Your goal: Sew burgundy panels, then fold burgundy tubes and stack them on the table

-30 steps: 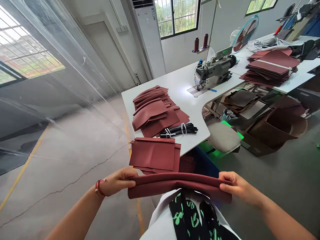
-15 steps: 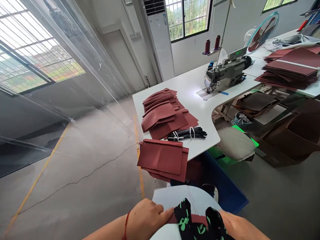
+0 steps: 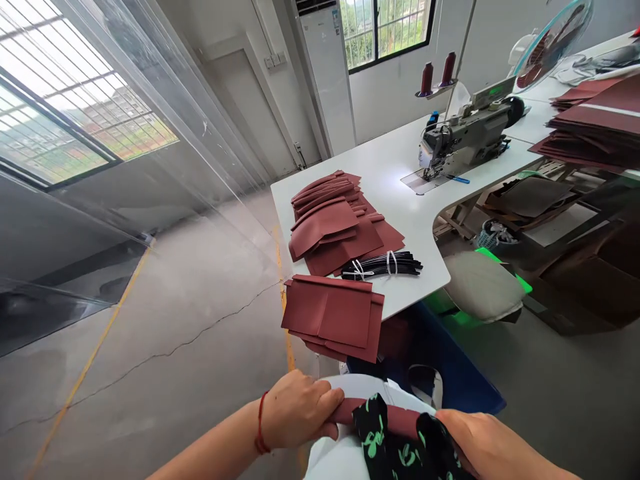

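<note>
My left hand and my right hand both grip a folded maroon leatherette strip low against my white and black-green clothing. Its middle is hidden behind the dark patterned fabric. A stack of maroon leatherette panels lies at the table's near edge, overhanging it, just beyond my left hand. Behind it lie a larger maroon pile and a tied bundle of black cords. Neither hand touches these.
A sewing machine stands on the white table, with stacked maroon panels at the right. A blue bin sits below the table edge, near a cushioned stool. A clear plastic curtain hangs at the left.
My hands and the maroon strip have dropped from their raised position in the oldest frame to low against my clothing, and they sit closer together. The view has shifted, moving the table rightward.
</note>
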A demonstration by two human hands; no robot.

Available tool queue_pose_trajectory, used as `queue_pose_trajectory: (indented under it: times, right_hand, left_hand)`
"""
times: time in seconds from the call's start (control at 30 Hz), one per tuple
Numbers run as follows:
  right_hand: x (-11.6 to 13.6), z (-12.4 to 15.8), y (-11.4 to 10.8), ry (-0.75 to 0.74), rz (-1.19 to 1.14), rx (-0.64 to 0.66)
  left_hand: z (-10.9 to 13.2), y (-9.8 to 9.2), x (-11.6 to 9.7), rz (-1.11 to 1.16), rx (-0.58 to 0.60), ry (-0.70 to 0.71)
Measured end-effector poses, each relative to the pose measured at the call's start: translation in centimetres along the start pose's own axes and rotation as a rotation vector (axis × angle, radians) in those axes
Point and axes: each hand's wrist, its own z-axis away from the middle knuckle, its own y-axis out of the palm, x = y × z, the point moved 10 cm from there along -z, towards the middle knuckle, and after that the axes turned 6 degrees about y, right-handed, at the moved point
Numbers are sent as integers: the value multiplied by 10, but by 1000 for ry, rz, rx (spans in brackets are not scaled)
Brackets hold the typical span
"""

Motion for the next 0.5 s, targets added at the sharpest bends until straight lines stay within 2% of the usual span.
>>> queue_pose_trajectory:
  times: [0.07,0.17,0.23,0.3,0.37,0.43,0.5]
  right_hand:
    - [16,-10,-9,-65,109,24]
    - [36,-37,-27,-125,218,-18]
    - [45,-65,-44,-183,258,-58]
    - [41,-100,-71,-238,299,-130]
    - [14,-140,-108,-204,351,-265]
    - [-33,-182,-146,-54,395,-409]
    - [-80,-220,-170,100,464,-519]
  left_hand:
    - [-6,-1,17,10,24,-107]
    - [-21,-12,40,26,-65,-286]
    - [-30,-18,55,87,-131,-329]
    - [-31,-21,86,152,-177,-370]
    - [-21,-28,140,195,-260,-458]
    - [-7,-43,213,222,-369,-552]
    - [1,-64,292,221,-424,-640]
